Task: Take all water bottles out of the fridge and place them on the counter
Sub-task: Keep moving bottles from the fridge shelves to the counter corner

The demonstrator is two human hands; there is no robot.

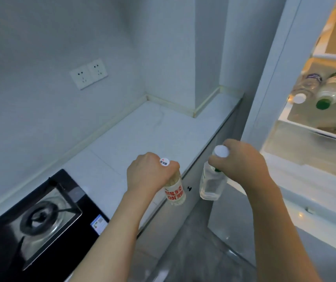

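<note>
Your left hand (149,171) clasps the red-labelled bottle (175,190) and your right hand (238,159) the clear bottle (210,183) by their necks at the counter's (142,135) front edge; likely full, heavy and slick, so grip firmly.

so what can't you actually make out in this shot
- Fridge: the right edge of the head view cuts it off, so the count of bottles left is unknown.
- Shelf bottles: labels blurred, glare.
- Red-label bottle: left hand hides its neck; print unreadable.
- Clear bottle: right hand covers its shoulder.
- Counter: arms hide the near edge.
</note>
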